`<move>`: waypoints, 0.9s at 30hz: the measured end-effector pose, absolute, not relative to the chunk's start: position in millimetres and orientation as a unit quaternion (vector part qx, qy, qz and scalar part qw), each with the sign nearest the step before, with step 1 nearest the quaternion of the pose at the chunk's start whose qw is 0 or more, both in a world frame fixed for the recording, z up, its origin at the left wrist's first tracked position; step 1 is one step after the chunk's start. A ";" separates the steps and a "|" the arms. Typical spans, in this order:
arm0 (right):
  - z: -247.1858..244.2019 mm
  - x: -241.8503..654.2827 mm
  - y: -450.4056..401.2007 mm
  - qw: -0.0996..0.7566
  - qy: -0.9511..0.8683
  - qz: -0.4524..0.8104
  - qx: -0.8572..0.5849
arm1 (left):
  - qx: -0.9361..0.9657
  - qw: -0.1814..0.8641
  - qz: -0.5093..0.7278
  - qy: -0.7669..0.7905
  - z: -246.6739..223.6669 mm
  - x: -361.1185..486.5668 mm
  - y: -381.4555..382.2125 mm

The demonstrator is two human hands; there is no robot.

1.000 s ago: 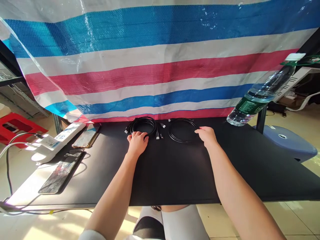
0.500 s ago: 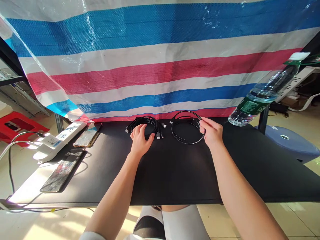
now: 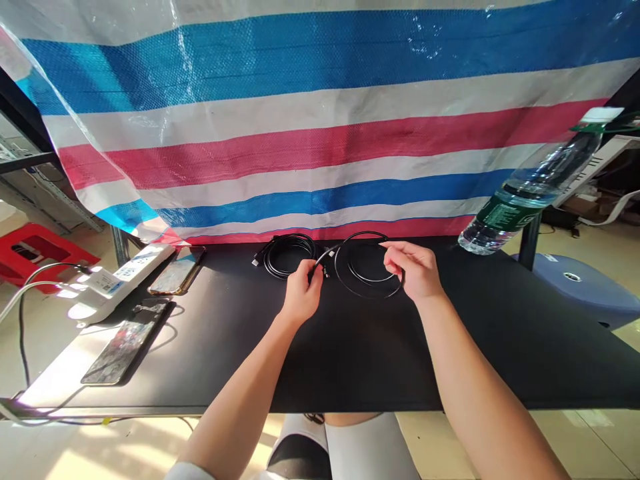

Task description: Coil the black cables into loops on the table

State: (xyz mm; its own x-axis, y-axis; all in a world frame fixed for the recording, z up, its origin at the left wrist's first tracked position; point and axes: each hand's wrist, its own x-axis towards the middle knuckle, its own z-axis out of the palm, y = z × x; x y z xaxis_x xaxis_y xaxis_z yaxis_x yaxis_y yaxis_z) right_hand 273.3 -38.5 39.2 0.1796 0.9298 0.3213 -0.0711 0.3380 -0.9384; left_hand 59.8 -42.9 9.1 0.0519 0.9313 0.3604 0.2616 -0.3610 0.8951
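A thin black cable (image 3: 358,295) hangs in loose loops between my two hands, just above the black tabletop. My left hand (image 3: 303,291) is closed round one end of it, and the plug there is hidden in my fingers. With fingertips pinched, my right hand (image 3: 415,268) grips the loop at its right side. Behind my left hand lies a coiled bundle of black cables (image 3: 280,268), with a pale metal plug showing at its left edge. The bundle's right side is partly covered by my left hand.
A white power strip (image 3: 131,275) with plugged-in chargers and two phones, one near (image 3: 127,343) and one far (image 3: 179,270), lie on the left. A water bottle (image 3: 505,213) stands at the back right. Striped plastic sheeting (image 3: 320,147) hangs behind the black table (image 3: 360,360).
My left hand has moved right from the coiled bundle and taken hold of an end of the single cable. My right hand has shifted slightly while keeping its pinch; the loops have lifted and loosened.
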 end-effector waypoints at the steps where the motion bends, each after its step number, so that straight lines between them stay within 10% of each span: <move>1: 38.8 277.4 -36.4 0.648 -0.503 0.371 -0.436 | 0.632 0.335 0.519 0.468 10.8 56.9 -41.5; 14: 13.0 336.5 -18.8 0.550 -0.315 0.316 -0.706 | 0.410 0.509 0.700 0.289 41.4 8.1 -30.7; 27: -15.1 272.9 -13.1 0.262 -0.833 0.134 -0.469 | 0.346 0.511 0.699 0.360 39.6 21.7 -25.5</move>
State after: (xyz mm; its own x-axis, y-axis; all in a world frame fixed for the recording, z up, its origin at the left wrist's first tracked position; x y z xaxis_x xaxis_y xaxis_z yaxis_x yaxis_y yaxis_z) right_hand 272.9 -13.1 -15.1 -0.4233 0.8512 0.3104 0.7111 0.5244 -0.4683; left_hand 21.7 -25.5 39.6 -0.2366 0.9647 0.1160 -0.4655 -0.2174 0.8579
